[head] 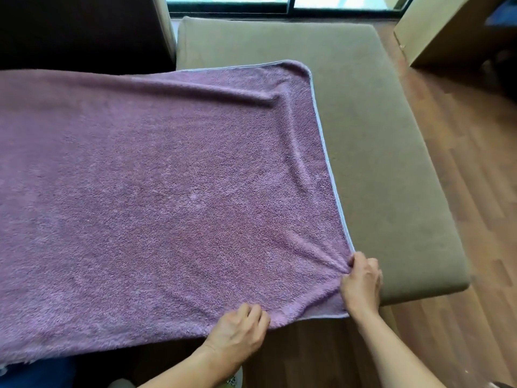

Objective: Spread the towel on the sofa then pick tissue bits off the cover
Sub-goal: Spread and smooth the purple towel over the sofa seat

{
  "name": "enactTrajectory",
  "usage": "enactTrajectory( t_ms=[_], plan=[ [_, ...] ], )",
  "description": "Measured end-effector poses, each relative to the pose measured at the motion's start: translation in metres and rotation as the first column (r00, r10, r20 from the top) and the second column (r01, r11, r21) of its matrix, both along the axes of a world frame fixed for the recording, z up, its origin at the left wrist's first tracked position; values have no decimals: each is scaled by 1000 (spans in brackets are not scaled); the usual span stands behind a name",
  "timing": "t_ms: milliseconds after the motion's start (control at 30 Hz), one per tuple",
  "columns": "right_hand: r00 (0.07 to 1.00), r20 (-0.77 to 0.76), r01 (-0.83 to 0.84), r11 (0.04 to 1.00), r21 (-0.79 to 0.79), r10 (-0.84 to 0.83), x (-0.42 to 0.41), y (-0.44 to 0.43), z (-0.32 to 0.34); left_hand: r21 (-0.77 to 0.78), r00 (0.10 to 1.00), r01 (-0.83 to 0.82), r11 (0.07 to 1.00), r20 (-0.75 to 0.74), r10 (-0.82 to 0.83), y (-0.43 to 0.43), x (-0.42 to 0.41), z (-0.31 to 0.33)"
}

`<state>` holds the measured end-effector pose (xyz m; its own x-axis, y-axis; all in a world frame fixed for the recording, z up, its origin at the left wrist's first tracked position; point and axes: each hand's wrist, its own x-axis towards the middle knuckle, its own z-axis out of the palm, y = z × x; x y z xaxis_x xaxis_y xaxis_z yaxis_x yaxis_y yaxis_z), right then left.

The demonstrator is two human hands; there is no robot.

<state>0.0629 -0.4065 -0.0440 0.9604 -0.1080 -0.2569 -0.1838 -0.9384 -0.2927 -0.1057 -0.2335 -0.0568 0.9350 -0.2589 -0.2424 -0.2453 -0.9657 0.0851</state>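
Lying over the sofa (377,152), the towel (167,191) leaves its window end bare; the right hand (361,281) pinches its near corner, the left hand (237,329) grips its near edge

A: What's underfoot?
B: A brown wood-plank floor (461,191), running down the right of the frame.
A: And up top?
B: A dark-framed window (229,1) along the upper edge, with daylight coming through. A tan box-like unit (436,32) stands at the upper right, and a dark piece of furniture (78,32) fills the upper left.
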Motion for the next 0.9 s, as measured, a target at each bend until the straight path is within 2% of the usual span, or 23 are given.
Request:
enactTrajectory(
  t_ms=[67,167,233,300,367,400,467,533,600,700,800,900],
  plan=[
    [996,26,84,996,10,-84,0,-8,-3,-23,999,31,999,-13,-31,2,1,-1],
    [995,18,96,994,-43,-96,-3,-4,-10,-84,992,83,993,-85,-90,10,3,-1],
    [998,19,66,981,-180,-64,-4,5,-8,-180,988,80,980,-117,-102,16,10,0],
    [996,31,-67,946,-317,81,-9,21,-4,-229,992,66,971,-87,-88,21,24,1],
    [942,37,-308,902,-302,334,-22,43,-4,-265,995,28,964,-82,-52,19,43,8],
    [892,32,-424,858,-291,452,-32,52,-6,-237,992,-17,971,-125,-13,18,51,11],
    [847,-36,-516,805,-292,530,-50,57,-11,-160,973,-65,985,-228,27,14,60,13],
    [894,-121,-447,834,-323,432,-64,42,-12,-142,973,-28,990,-230,-6,7,55,10],
    [940,-178,-335,879,-340,290,-73,20,-9,-59,937,56,997,-343,-73,0,48,14],
    [963,-182,-248,923,-295,201,-76,9,-10,-11,963,85,996,-256,-85,0,38,7],
    [905,-107,-424,864,-272,411,-73,40,-6,-15,968,-107,994,-230,101,21,51,10],
    [760,-122,-649,738,-184,638,-66,98,0,-20,909,-360,933,-232,346,66,70,21]
  ],
)
